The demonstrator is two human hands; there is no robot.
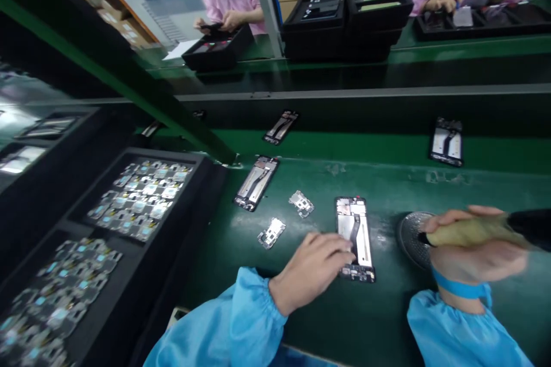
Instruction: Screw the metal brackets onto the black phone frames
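My left hand (312, 269) rests on the green bench with its fingertips touching the left edge of an open phone frame (355, 235) that lies flat in front of me. My right hand (473, 252) grips a tool with a yellowish grip and a black body (477, 230), held sideways; its tip points left over a round metal dish (411, 232). Two small metal cover plates (272, 232) (301, 203) lie left of the phone frame. Both my sleeves are blue.
Another phone frame (256, 182) lies farther left; two more (281, 126) (446, 141) sit on the belt behind. Black trays of small parts (140, 192) (51, 298) stand at my left. Across the line, people in pink handle black trays (344, 14).
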